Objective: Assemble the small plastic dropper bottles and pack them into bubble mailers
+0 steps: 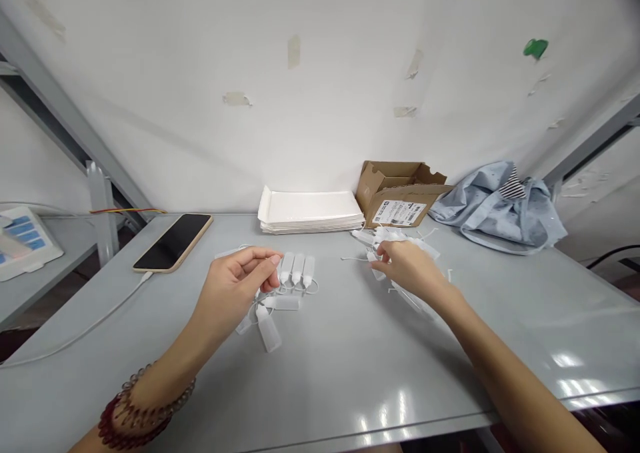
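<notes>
My left hand (246, 274) hovers over the left group of small translucent plastic bottles, thumb and fingers pressed together; whatever is between them is hidden. Three bottles (298, 268) lie side by side at its fingertips, each with a thin white loop at its neck. Below them, one bottle (283, 303) lies crosswise and another bottle (269, 330) points toward me. My right hand (413, 270) reaches into a loose pile of similar bottles (425, 248), its thumb and index finger closed on a small plastic bottle (376, 266). Part of this pile is hidden under the hand.
A stack of white envelopes (313, 210) lies against the wall beside an open cardboard box (400, 196). Blue cloth (500, 206) is bunched at the back right. On the left are a phone (173, 242) and its white cable (95, 323).
</notes>
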